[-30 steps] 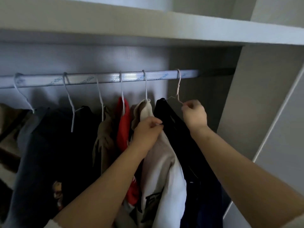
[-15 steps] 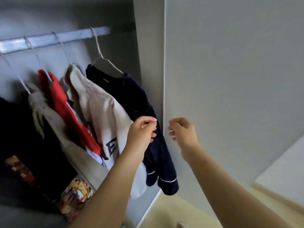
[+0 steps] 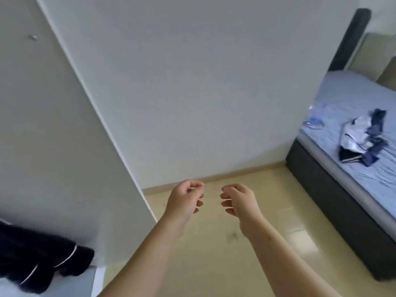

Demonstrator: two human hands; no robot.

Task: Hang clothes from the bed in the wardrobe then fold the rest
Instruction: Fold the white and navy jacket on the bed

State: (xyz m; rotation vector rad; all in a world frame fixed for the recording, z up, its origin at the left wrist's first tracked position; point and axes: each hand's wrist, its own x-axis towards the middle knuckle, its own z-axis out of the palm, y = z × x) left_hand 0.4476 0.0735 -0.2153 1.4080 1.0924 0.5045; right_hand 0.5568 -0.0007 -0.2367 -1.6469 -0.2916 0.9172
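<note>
My left hand [image 3: 186, 200] and my right hand [image 3: 240, 202] hang side by side over the floor, fingers loosely curled, holding nothing. A small heap of clothes [image 3: 360, 139], white and dark blue, lies on the bed [image 3: 351, 99] at the far right, well away from both hands. The hem of a dark navy garment with white piping [image 3: 40, 264] hangs at the lower left, inside the wardrobe. The wardrobe side panel [image 3: 53, 129] fills the left of the view. The rail and the other hung clothes are out of view.
A pale wall [image 3: 192, 82] stands straight ahead, with a light wooden floor [image 3: 246, 264] below it. The bed's dark base [image 3: 334, 211] runs along the right side. A dark headboard [image 3: 351, 37] rises at the upper right.
Both hands have let go of the hanger and the hung garments and dropped low. The view has swung right, away from the wardrobe rail, toward the wall, floor and bed.
</note>
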